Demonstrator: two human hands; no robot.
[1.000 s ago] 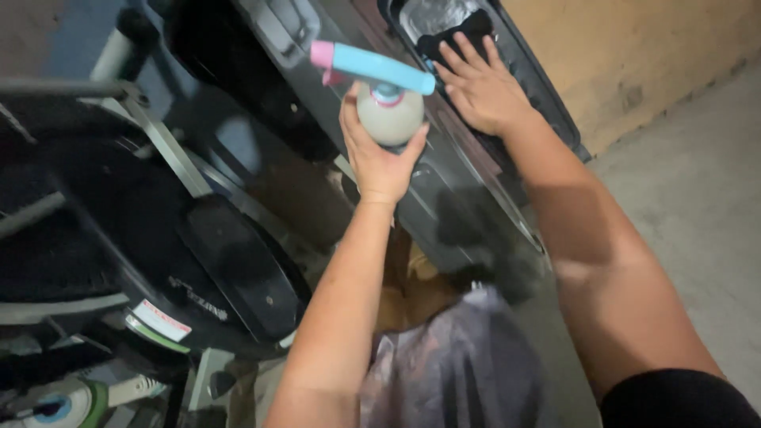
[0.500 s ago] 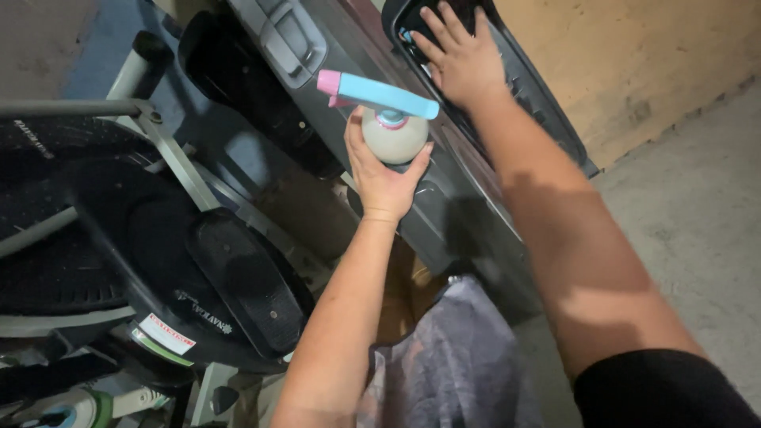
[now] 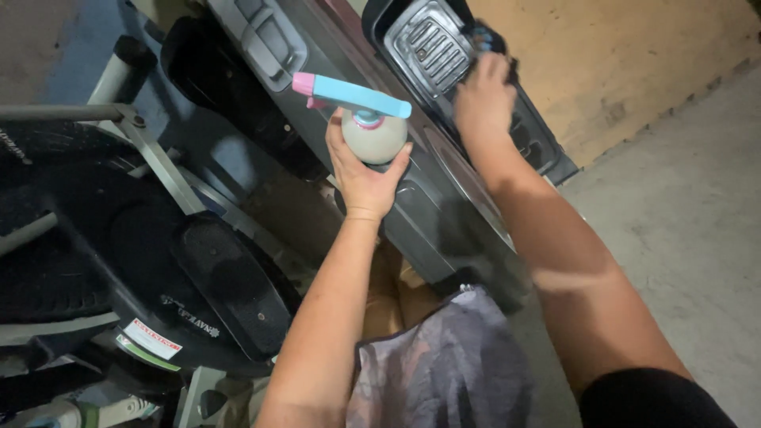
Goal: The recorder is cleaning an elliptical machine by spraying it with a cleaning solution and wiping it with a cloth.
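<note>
Spray bottle point(image 3: 372, 131) sits left of the tray point(image 3: 428, 47), pedal point(image 3: 234, 289) lower left.

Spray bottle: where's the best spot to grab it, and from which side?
Grip the spray bottle round its pale body, coming from below, as the left hand does. The blue and pink trigger head lies across the top, so the rounded body below it seems easiest to grip.

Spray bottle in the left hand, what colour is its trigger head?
Light blue with a pink nozzle, on the spray bottle in the left hand; head view.
</note>
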